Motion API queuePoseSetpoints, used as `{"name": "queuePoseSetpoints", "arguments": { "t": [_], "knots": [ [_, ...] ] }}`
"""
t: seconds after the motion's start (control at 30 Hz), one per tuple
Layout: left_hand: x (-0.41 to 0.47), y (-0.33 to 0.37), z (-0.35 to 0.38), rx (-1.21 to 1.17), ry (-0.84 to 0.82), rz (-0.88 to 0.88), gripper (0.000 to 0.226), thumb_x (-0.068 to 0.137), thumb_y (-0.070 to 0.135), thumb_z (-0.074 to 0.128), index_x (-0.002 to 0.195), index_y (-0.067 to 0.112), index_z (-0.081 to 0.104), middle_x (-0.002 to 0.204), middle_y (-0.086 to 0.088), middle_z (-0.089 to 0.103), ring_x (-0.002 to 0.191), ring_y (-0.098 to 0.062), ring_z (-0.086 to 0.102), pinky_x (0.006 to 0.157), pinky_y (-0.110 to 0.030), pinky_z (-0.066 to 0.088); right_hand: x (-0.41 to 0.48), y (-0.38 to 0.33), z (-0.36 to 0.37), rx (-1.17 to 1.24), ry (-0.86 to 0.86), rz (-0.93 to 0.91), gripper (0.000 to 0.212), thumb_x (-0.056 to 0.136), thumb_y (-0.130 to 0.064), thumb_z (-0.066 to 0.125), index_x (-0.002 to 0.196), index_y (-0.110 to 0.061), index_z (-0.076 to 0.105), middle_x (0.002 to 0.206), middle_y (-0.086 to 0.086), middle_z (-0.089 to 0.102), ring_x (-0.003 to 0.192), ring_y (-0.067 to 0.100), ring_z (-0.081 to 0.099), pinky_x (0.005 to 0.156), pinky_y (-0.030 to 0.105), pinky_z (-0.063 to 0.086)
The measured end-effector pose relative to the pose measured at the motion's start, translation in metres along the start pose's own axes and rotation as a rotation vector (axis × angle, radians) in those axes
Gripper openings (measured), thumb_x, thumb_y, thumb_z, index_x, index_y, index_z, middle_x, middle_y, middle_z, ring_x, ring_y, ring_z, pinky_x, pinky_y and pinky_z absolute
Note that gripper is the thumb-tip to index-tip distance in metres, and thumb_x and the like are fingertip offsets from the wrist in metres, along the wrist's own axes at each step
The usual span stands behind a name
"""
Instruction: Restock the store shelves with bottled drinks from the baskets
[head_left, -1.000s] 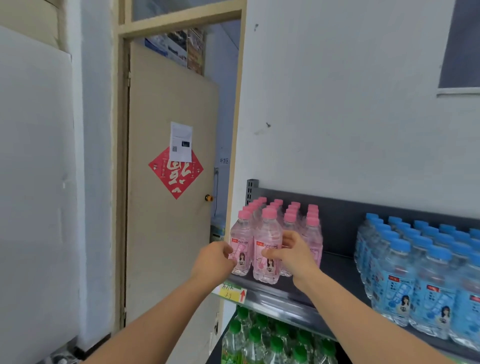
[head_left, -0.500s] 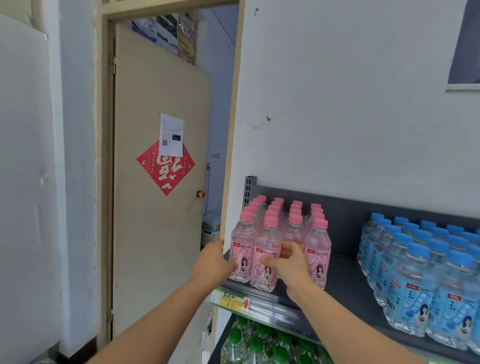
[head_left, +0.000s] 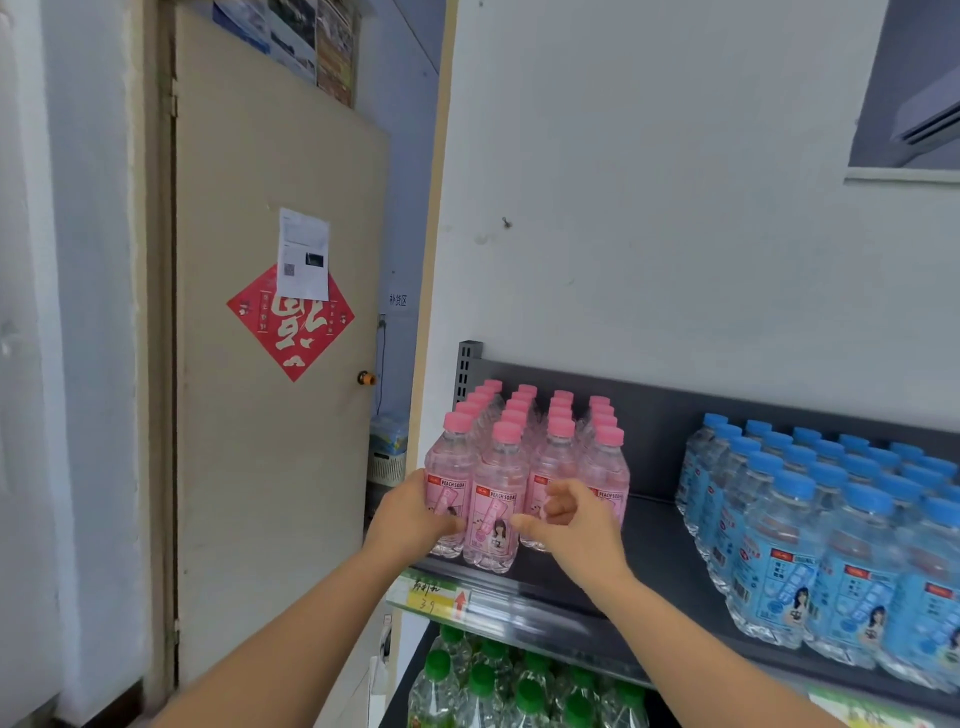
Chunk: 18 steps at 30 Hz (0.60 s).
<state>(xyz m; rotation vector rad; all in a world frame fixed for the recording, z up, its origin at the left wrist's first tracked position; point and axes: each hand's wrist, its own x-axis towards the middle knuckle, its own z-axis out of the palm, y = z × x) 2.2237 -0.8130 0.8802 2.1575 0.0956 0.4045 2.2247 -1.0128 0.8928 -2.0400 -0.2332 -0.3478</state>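
The pink bottles (head_left: 524, 457) stand in rows at the front left corner of the shelf (head_left: 654, 545). The left grip (head_left: 408, 522) wraps round the corner bottle (head_left: 449, 467). The right grip (head_left: 576, 525) is loosely bent just in front, holding nothing.

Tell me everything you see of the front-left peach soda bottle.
The front-left peach soda bottle is clear plastic, pink-capped, with a pink PEACH SODA label. It stands upright at the left front corner of the dark shelf, close beside its pink neighbours. The left hand grips its lower half, covering part of the label.
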Motion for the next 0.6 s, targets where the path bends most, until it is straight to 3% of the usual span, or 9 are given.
{"name": "queuePoseSetpoints", "arguments": {
  "t": [0.13, 0.37, 0.6],
  "knots": [
    [0.004, -0.002, 0.007, 0.008, 0.057, -0.010, 0.043, 0.070, 0.022, 0.081, 0.105, 0.021, 0.057, 0.098, 0.003, 0.068, 0.091, -0.018, 0.064, 0.087, -0.040, 0.054, -0.001, 0.003, 0.011, 0.046, -0.093, 0.020, 0.052, 0.072, -0.027, 0.083, 0.116, -0.021, 0.058, 0.101, -0.010, 0.062, 0.094, 0.009, 0.061, 0.082, 0.024, 0.048],
    [0.007, -0.003, 0.015, 0.065, 0.143, -0.003, 0.037, 0.075, 0.027, 0.078, 0.107, 0.018, 0.060, 0.102, 0.000, 0.069, 0.093, -0.021, 0.064, 0.083, -0.035, 0.052, 0.009, 0.005, 0.028, -0.055, 0.008, 0.003, 0.036, 0.079, -0.019, 0.077, 0.113, -0.019, 0.064, 0.096, -0.007, 0.068, 0.087, 0.009, 0.063, 0.075, 0.020, 0.048],
    [0.006, -0.005, 0.014, 0.056, 0.096, -0.003, 0.041, 0.077, 0.020, 0.076, 0.110, 0.015, 0.053, 0.105, -0.002, 0.067, 0.092, -0.020, 0.062, 0.080, -0.034, 0.050, 0.004, 0.002, 0.022, -0.089, -0.066, -0.006, 0.044, 0.085, -0.017, 0.071, 0.127, -0.018, 0.057, 0.112, -0.004, 0.065, 0.100, 0.013, 0.060, 0.093, 0.031, 0.050]
  ]
}}
